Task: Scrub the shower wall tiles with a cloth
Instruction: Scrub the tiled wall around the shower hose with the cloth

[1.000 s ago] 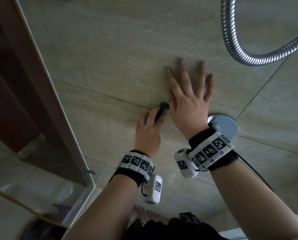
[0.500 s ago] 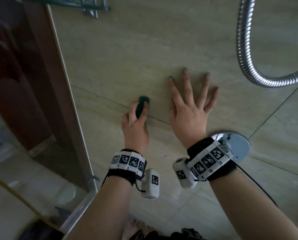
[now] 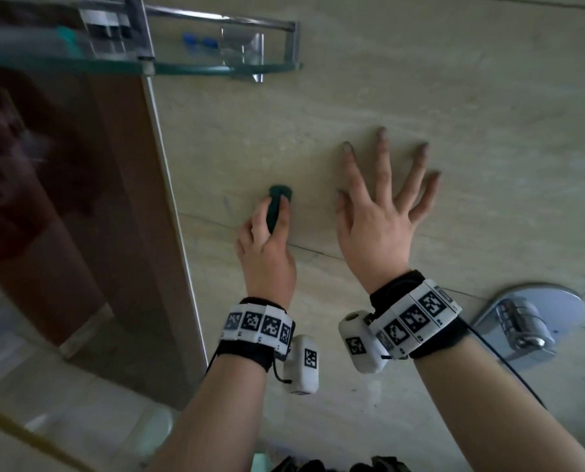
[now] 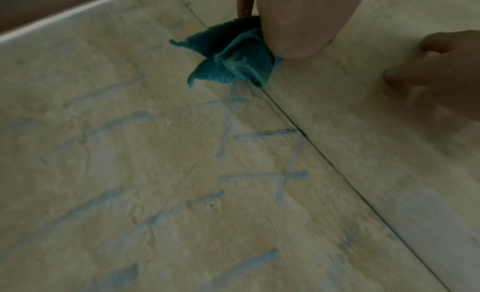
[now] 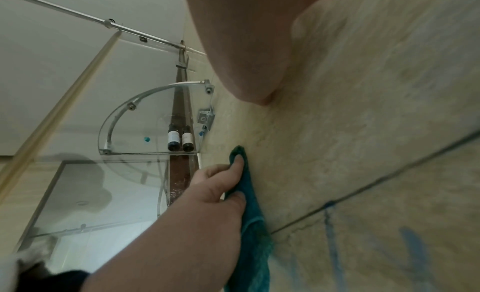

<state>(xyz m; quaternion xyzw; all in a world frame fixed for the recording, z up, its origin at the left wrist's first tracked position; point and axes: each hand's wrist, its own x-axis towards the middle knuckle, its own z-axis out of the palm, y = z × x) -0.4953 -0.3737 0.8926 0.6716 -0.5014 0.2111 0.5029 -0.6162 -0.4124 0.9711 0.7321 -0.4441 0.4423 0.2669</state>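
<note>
Gripping a bunched teal cloth [image 3: 277,207] between thumb and curled fingers, the left hand [image 3: 266,253] presses it against the beige wall tiles [image 3: 420,80], just above a dark grout line [image 3: 304,248] and near the wall's left edge, where a glass shower panel [image 3: 80,233] meets the tile. From the right wrist view the cloth [image 5: 250,214] lies flat between the fingers and the tile, trailing down under the palm. The left wrist view shows its folded end [image 4: 233,58] touching the wall at the grout line, with pale blue streaks [image 4: 259,177] marked across the tile beside it. The right hand [image 3: 379,226] lies released on the wall just right of the cloth, fingers spread straight and fingertips touching the tile, holding nothing. A glass corner shelf [image 3: 216,68] is fixed at the wall's upper left, carrying two small dark bottles [image 5: 180,139]. A chrome valve handle [image 3: 519,323] sits on the wall toward its lower right, beside the right wrist.
</note>
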